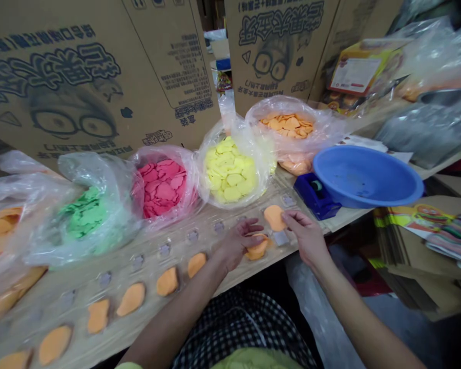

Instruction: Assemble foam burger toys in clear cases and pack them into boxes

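Note:
My right hand (309,236) pinches a thin, flat orange piece (274,217) by its right edge, holding it just above the table. To its left, my left hand (238,243) curls its fingers around a few similar orange pieces (256,250). Along the table's front edge runs a row of orange pieces, among them one near my left wrist (196,264) and another further left (131,299). Behind that row lie several small greyish items (165,249), apparently under clear plastic. A pale grey square (281,238) shows beneath the right-hand piece.
Open plastic bags of green (85,212), pink (163,187), yellow (230,170) and orange pieces (290,126) line the table's back. At right stand a blue tape dispenser (317,197) and a blue basin (369,174). Large cardboard boxes (146,66) rise behind.

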Motion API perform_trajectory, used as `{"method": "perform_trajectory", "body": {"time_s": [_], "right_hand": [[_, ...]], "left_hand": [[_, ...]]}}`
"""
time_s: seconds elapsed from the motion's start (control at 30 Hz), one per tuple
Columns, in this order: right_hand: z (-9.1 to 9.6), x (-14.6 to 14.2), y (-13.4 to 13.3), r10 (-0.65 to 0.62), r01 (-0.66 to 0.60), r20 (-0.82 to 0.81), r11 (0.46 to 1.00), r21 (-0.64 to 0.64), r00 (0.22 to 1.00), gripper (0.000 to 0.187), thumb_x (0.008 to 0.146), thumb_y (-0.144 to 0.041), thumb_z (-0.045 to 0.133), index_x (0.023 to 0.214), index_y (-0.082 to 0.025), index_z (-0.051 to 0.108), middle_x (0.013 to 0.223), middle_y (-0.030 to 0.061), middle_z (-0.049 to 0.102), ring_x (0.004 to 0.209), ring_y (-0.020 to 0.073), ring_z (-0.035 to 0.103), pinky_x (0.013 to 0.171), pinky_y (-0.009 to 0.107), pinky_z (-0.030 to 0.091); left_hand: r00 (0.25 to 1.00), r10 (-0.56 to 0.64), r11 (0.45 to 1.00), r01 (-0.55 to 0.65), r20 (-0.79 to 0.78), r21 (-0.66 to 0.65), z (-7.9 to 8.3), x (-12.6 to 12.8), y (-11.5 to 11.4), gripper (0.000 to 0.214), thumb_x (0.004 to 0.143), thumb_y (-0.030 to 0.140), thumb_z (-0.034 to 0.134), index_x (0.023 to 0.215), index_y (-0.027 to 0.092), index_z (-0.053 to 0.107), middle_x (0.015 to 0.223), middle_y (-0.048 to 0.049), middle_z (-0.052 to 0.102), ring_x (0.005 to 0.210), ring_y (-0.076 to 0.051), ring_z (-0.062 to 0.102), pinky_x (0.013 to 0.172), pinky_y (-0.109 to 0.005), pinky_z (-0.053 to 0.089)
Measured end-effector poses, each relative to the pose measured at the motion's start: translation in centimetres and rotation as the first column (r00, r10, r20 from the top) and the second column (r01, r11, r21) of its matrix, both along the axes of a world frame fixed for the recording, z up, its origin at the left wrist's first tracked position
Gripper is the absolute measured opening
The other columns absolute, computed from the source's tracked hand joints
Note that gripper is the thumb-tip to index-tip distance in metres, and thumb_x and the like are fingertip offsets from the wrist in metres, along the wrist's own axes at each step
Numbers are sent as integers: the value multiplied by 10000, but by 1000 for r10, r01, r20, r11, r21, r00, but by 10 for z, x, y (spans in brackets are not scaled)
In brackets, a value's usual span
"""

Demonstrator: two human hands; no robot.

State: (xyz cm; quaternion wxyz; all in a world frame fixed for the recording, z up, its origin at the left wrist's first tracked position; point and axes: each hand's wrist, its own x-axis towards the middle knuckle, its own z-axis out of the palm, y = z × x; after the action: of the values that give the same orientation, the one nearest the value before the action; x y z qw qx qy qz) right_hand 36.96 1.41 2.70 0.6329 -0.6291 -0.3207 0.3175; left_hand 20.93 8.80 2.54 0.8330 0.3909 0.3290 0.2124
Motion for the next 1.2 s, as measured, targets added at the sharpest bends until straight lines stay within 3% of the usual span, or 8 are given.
{"method": "perform_trajectory", "body": {"time_s": [0.1, 0.2, 0.33, 0.47, 0.6, 0.87, 1.03, 1.2], "right_hand": [[-6, 16, -7, -11, 6, 476, 1000, 12, 879, 187, 810, -352, 529, 831, -190, 619, 790, 27, 607, 713, 163, 527, 648, 293, 410], [-18, 21, -18, 116, -114, 820, 992, -62, 561, 171, 861, -254, 455, 877, -180, 607, 878, 60, 609, 849, 195, 519, 775, 339, 390], [-36, 18, -30, 346, -203, 907, 932, -301, 241, 189, 856, -167, 449, 980, -184, 590, 989, 73, 601, 933, 212, 486, 769, 341, 369], [-44, 18, -32, 391, -210, 906, 911, -355, 164, 194, 849, -201, 476, 1003, -219, 593, 1005, 56, 609, 944, 220, 484, 775, 364, 331], [-35, 16, -31, 348, -181, 903, 934, -309, 251, 190, 870, -287, 452, 908, -226, 628, 982, 54, 621, 925, 217, 508, 816, 395, 293], [-9, -2, -20, 287, -269, 257, 957, -105, 923, 273, 788, -413, 542, 953, -202, 591, 860, 30, 616, 784, 173, 552, 699, 299, 429], [-6, 14, -25, 122, -121, 19, 992, -41, 992, 276, 755, -440, 571, 832, -177, 601, 717, -1, 604, 646, 144, 533, 608, 267, 424], [-12, 56, -33, -140, 193, 480, 979, -64, 866, 272, 788, -419, 517, 890, -186, 614, 823, 45, 623, 754, 184, 537, 693, 311, 408]], "left_hand": [[999, 53, 998, -53, 7, -32, -1, -4, 6, 483, 601, 79, 714, 1043, 163, 538, 1030, -87, 598, 870, -167, 610, 802, -297, 469], [995, 95, 993, -95, -1, -72, 3, -6, 10, 456, 632, 81, 691, 1051, 158, 529, 1004, -84, 613, 862, -166, 613, 768, -291, 494], [991, 132, 983, -132, -11, -124, 7, -6, 10, 436, 651, 61, 666, 1054, 152, 525, 967, -77, 629, 851, -165, 617, 733, -285, 518], [991, 133, 979, -131, 3, -158, 8, -5, 9, 408, 662, 53, 654, 1040, 145, 530, 961, -80, 631, 859, -168, 618, 731, -283, 527], [985, 171, 968, -166, 8, -190, 7, -2, 10, 367, 676, 54, 642, 1016, 151, 545, 951, -68, 633, 872, -154, 614, 731, -260, 528], [986, 156, 929, -129, 51, -348, 8, 18, 6, 326, 711, 40, 596, 1017, 147, 561, 974, -59, 626, 839, -106, 620, 725, -165, 515], [989, 95, 953, -56, 117, -297, 11, 32, 1, 353, 698, 3, 591, 1017, 151, 565, 1011, -55, 619, 860, -111, 620, 810, -214, 503], [990, 48, 973, -16, 133, -228, 12, 34, 4, 401, 680, -4, 607, 1047, 142, 542, 1102, -92, 586, 1015, -188, 574, 887, -273, 470]]}}
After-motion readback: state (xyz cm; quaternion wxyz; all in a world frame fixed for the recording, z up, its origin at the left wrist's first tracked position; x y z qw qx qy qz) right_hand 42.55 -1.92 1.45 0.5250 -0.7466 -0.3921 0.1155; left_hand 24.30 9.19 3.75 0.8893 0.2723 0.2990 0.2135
